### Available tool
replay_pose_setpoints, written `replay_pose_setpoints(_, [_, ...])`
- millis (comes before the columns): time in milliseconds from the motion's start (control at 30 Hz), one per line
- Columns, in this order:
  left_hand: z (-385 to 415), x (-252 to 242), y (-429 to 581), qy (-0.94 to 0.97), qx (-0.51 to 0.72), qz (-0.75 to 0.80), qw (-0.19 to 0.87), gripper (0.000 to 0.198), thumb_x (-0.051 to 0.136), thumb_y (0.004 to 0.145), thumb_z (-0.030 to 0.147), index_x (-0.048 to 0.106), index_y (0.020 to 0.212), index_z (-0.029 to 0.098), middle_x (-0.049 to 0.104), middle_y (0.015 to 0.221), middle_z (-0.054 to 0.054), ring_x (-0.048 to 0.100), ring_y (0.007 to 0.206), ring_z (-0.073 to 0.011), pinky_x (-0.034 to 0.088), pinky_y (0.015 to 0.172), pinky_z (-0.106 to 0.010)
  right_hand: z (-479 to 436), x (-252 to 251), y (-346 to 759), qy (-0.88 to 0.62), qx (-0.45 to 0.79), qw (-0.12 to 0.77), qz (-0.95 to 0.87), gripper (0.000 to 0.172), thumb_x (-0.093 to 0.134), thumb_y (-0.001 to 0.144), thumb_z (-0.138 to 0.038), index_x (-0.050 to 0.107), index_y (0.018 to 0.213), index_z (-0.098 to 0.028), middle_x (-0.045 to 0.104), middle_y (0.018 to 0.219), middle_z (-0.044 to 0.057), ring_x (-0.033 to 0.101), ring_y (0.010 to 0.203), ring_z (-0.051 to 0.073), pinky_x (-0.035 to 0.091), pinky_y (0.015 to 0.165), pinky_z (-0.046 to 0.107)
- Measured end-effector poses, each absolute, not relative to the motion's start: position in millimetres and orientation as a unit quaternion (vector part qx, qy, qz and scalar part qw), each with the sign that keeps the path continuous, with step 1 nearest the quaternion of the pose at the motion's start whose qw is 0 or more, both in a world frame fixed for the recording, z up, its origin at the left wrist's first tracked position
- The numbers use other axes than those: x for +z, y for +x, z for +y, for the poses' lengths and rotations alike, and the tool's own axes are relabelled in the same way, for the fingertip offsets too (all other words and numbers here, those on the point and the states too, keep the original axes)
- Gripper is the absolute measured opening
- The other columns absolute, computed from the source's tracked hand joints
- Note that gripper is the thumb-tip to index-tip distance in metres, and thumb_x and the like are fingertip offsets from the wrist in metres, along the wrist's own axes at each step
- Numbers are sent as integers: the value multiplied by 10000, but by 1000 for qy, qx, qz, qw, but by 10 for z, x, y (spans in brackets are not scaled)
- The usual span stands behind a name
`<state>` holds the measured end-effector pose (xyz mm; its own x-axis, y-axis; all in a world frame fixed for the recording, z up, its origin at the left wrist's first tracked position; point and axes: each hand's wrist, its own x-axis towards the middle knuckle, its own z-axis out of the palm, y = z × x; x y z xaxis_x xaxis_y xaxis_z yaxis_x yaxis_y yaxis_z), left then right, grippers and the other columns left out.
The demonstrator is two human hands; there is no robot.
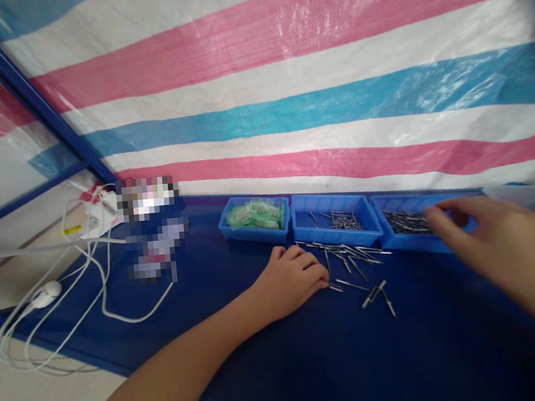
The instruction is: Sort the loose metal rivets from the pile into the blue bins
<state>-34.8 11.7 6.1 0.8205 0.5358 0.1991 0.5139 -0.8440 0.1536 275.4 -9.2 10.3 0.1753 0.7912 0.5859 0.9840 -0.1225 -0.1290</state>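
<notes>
On the dark blue tabletop, my left hand (pixel 293 280) rests with its fingers bent and closed. A thin metal pin (pixel 335 287) pokes out at its fingertips. More pins (pixel 351 253) lie loose just beyond, and several crossed ones (pixel 376 294) lie to the right. My right hand (pixel 496 249), slightly blurred, hovers in front of the right blue bin (pixel 397 240), thumb and finger curled toward each other; whatever may be between them is hidden. Dark metal pins (pixel 407 221) fill that bin. The middle blue bin (pixel 317 235) holds shinier pins (pixel 344 220).
A left blue bin (pixel 252 235) contains green-tinted plastic packets (pixel 257 214). White cables (pixel 105 302) and a power strip (pixel 100 215) lie at the table's left side, near blurred-out items (pixel 159 247). A striped plastic sheet (pixel 260 120) hangs behind; a blue metal post (pixel 38 96) stands left.
</notes>
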Motion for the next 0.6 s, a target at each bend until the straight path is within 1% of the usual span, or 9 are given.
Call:
replay_pose_setpoints(33, [115, 69, -343, 951, 124, 278, 50, 212, 464, 974, 341, 640, 961, 223, 669, 1024, -11, 516, 1006, -182, 292, 850, -356, -129, 143, 2590, -690, -164, 271, -650, 329, 423, 871, -492, 642, 841, -248, 666, 738, 40, 628, 700, 265, 400, 590, 375])
replay_pose_setpoints(100, [108, 102, -332, 946, 141, 285, 70, 208, 460, 975, 338, 630, 970, 218, 676, 1011, -8, 529, 1004, -176, 303, 867, -352, -201, 179, 2279, -606, -81, 310, -729, 295, 478, 873, -467, 653, 823, -235, 681, 765, 34, 633, 729, 227, 461, 700, 375])
replay_pose_setpoints(167, [100, 145, -323, 935, 170, 292, 107, 191, 470, 972, 327, 623, 977, 213, 680, 1021, -7, 547, 1007, -165, 324, 881, -337, -273, 173, 2021, -532, 33, 311, -787, 242, 531, 874, -435, 659, 889, -230, 691, 864, 42, 638, 809, 206, 482, 753, 348])
replay_pose_setpoints(200, [98, 164, -319, 929, 187, 292, 131, 175, 480, 968, 313, 620, 979, 209, 680, 1032, -7, 558, 1009, -159, 337, 885, -326, -309, 164, 1920, -511, 81, 308, -799, 224, 540, 879, -415, 655, 923, -227, 689, 898, 48, 636, 814, 194, 492, 731, 326])
replay_pose_setpoints(267, [97, 192, -314, 914, 224, 285, 183, 146, 497, 960, 278, 619, 975, 198, 681, 1042, -15, 584, 1003, -151, 367, 890, -303, -372, 150, 1782, -483, 153, 310, -805, 198, 498, 916, -360, 645, 932, -229, 680, 891, 49, 631, 796, 173, 498, 714, 302])
replay_pose_setpoints(333, [98, 204, -309, 894, 260, 281, 234, 140, 508, 951, 264, 623, 961, 185, 686, 1021, -33, 609, 974, -153, 407, 878, -285, -417, 142, 1721, -476, 190, 325, -795, 200, 471, 934, -335, 639, 914, -228, 674, 861, 47, 625, 778, 166, 499, 709, 297])
replay_pose_setpoints(433, [85, 210, -297, 858, 295, 297, 297, 150, 531, 933, 283, 635, 945, 175, 692, 971, -52, 630, 915, -162, 456, 830, -268, -443, 122, 1708, -489, 205, 357, -769, 173, 510, 914, -349, 632, 932, -227, 667, 832, 37, 613, 728, 159, 493, 659, 286])
replay_pose_setpoints(500, [63, 216, -285, 843, 298, 307, 326, 151, 548, 923, 292, 641, 941, 175, 694, 940, -44, 635, 872, -157, 465, 796, -252, -441, 98, 1708, -500, 209, 373, -753, 159, 528, 904, -349, 629, 929, -229, 659, 816, 30, 608, 714, 155, 484, 638, 279])
replay_pose_setpoints(600, [21, 219, -261, 831, 289, 315, 357, 155, 570, 908, 304, 647, 931, 171, 689, 887, -25, 629, 808, -139, 455, 734, -226, -432, 63, 1691, -509, 217, 394, -734, 152, 524, 909, -341, 628, 895, -232, 652, 822, 32, 611, 751, 163, 479, 654, 282])
